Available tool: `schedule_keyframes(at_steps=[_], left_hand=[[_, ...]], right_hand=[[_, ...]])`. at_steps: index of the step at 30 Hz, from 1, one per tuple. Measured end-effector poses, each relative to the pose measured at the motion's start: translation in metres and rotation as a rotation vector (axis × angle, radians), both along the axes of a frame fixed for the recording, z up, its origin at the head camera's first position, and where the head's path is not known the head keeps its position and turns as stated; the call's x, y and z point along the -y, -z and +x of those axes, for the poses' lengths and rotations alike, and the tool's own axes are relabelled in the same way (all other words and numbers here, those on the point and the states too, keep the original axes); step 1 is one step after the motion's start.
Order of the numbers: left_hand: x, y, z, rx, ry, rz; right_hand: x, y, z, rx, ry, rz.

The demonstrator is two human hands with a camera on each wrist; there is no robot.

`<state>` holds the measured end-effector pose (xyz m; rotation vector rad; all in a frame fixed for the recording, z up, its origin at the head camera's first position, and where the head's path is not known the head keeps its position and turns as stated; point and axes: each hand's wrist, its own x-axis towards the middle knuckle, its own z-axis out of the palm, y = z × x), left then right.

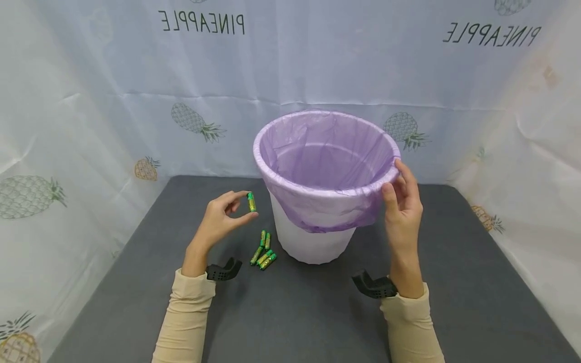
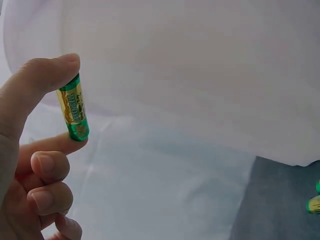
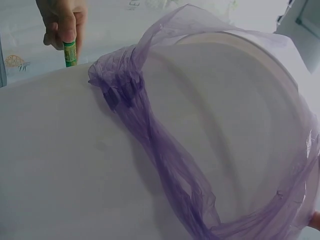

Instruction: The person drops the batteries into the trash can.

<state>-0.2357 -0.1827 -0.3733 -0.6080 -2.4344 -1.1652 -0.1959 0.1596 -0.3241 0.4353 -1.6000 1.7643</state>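
Observation:
Between thumb and forefinger my left hand (image 1: 220, 218) pinches a small green and gold battery (image 1: 251, 202) by its two ends, just left of the bin. In the left wrist view the same battery (image 2: 74, 109) stands nearly upright, the other fingers curled below it. My right hand (image 1: 404, 206) grips the right rim of a white bin (image 1: 313, 242), thumb outside. A thin purple bag (image 1: 327, 151) lines the bin and folds over its rim. Several more green and gold batteries (image 1: 265, 259) lie in a loose group on the table by the bin's base.
The dark grey table (image 1: 290, 312) bears the bin near its back. A pale curtain (image 1: 295, 65) with pineapple prints hangs behind and at both sides. A black wrist mount (image 1: 224, 270) sits on the left wrist, another mount (image 1: 374, 285) on the right.

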Motion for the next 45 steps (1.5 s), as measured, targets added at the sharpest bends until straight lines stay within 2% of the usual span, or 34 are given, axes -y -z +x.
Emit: schedule_keyframes(at_steps=[4,9,16,23,37,45], left_hand=[[-0.004,-0.013,-0.002,-0.055,0.03,-0.013],[-0.002,-0.026,0.002,-0.112,0.036,0.026],[0.0,-0.049,0.006,-0.156,0.049,0.068],[0.0,-0.069,0.005,-0.19,0.042,0.081],[-0.006,-0.099,0.003,-0.29,0.115,0.123],[-0.014,-0.104,-0.004,-0.267,0.135,0.118]], right_hand=[[-0.002,-0.001,0.0,-0.008,0.011,-0.005],[-0.002,-0.002,0.0,-0.007,-0.004,0.026],[-0.001,0.0,0.0,0.009,-0.003,0.04],[-0.001,0.001,0.0,0.02,0.009,0.042],[-0.002,-0.001,0.0,-0.017,-0.023,0.034],[-0.002,-0.001,-0.001,-0.021,-0.018,0.038]])
